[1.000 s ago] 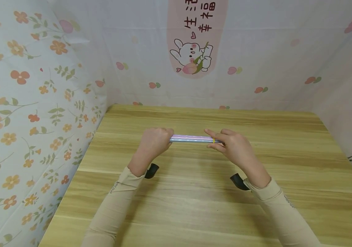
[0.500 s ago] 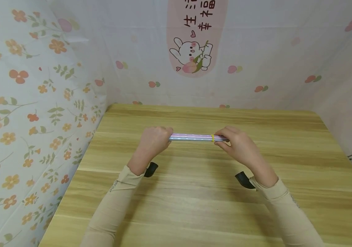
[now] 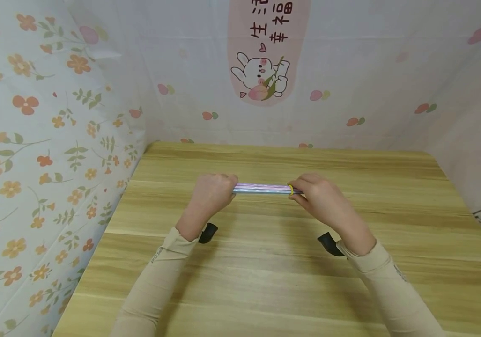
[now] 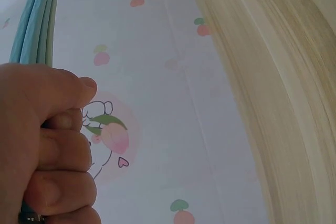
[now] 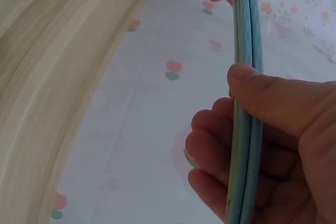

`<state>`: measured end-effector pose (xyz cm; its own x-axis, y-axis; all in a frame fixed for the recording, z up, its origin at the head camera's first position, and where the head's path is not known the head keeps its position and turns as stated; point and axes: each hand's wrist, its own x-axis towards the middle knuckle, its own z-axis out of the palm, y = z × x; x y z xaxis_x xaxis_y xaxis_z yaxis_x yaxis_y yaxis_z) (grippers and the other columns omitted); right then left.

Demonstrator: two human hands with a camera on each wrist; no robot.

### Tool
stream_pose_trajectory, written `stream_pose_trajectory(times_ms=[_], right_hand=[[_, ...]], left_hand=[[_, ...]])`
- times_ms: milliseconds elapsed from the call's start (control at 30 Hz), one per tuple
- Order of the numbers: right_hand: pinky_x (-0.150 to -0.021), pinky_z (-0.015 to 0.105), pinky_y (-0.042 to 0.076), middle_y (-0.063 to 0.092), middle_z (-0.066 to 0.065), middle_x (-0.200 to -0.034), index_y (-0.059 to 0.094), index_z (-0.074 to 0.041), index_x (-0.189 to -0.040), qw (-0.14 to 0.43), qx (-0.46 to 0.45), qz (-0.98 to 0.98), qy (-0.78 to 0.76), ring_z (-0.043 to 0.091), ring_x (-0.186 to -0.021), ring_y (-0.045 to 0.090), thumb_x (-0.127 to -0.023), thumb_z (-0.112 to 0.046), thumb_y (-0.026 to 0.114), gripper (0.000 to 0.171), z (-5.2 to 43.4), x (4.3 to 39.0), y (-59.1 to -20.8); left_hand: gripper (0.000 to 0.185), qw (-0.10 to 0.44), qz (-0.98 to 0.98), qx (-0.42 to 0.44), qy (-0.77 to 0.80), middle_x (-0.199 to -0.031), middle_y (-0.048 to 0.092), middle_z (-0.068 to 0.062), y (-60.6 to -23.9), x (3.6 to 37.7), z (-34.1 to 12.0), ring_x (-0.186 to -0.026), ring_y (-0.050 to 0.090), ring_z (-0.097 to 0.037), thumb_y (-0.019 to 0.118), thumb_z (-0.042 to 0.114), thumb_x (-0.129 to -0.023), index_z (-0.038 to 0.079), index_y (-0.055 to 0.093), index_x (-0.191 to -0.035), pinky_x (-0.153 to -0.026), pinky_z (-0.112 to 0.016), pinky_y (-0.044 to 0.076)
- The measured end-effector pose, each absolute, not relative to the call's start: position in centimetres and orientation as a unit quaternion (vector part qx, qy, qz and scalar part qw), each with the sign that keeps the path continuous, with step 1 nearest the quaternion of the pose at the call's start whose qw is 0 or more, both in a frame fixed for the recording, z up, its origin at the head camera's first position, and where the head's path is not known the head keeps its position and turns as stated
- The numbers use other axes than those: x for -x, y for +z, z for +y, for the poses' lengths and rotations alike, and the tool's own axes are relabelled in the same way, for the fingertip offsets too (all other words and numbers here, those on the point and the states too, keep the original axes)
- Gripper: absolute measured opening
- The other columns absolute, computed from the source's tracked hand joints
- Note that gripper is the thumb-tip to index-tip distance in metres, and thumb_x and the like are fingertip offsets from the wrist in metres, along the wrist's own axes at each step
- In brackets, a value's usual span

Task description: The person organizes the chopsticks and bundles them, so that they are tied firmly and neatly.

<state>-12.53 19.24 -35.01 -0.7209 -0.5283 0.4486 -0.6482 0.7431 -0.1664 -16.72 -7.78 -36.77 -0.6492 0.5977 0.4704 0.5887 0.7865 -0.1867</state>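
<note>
Nearest, two beige sleeves (image 3: 156, 276) reach over the desk (image 3: 265, 290), bare wood on every side of the arms. Above its middle both hands hold a bundle of thin straws (image 3: 261, 188) level in the air, crosswise, clear of the desktop. The left hand (image 3: 208, 194) is clenched round one end, fingers stacked in a fist in the wrist view. The right hand (image 3: 322, 199) grasps the other end, thumb on one side and fingers curled on the other, right at a yellow band (image 3: 291, 189) that circles the straws (its wraps are too small to count).

By my judgement the step in hand is binding the bundle, with the band seated near the right end. The next move calls for the left hand to keep the straws from fanning while the right works the band.

Room is ample: open wood lies ahead to the far edge and out to both sides. Beyond, printed sheets (image 3: 350, 70) wall the desk at left, back and right.
</note>
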Motion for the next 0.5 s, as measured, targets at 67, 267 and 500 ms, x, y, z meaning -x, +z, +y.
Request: stream_pose_trajectory(times_ms=[67,267,500], right_hand=[[-0.061,0.029,0.05,0.065,0.006,-0.083,0.069,0.0,-0.096,0.184,-0.325,-0.913,0.167,0.015,-0.071,0.059,-0.075,-0.004,0.078,0.023,19.11,12.59,-35.03],[-0.057,0.025,0.049,0.064,0.005,-0.082,0.07,0.001,-0.097,0.192,-0.319,-0.907,0.195,0.01,-0.064,0.057,-0.075,-0.007,0.079,0.025,18.71,12.72,-35.25],[-0.055,0.025,0.048,0.062,0.003,-0.079,0.072,-0.001,-0.098,0.212,-0.309,-0.908,0.187,0.01,-0.062,0.057,-0.072,-0.011,0.08,0.029,18.34,12.75,-35.34]], left_hand=[[0.04,0.26,-0.909,0.326,0.006,-0.053,0.018,0.006,-36.79,16.71,-7.82,-0.05,0.014,-0.008,0.061,0.003,-0.081,0.017,0.03,-0.06,-0.043,-0.021,0.013],[0.04,0.248,-0.912,0.328,-0.004,-0.053,0.018,0.006,-36.55,16.56,-7.95,-0.05,0.014,-0.008,0.063,0.002,-0.08,0.016,0.031,-0.06,-0.044,-0.021,0.013],[0.039,0.246,-0.913,0.325,-0.009,-0.053,0.019,0.005,-36.48,16.56,-8.05,-0.05,0.015,-0.009,0.063,0.001,-0.079,0.016,0.033,-0.06,-0.043,-0.021,0.013]])
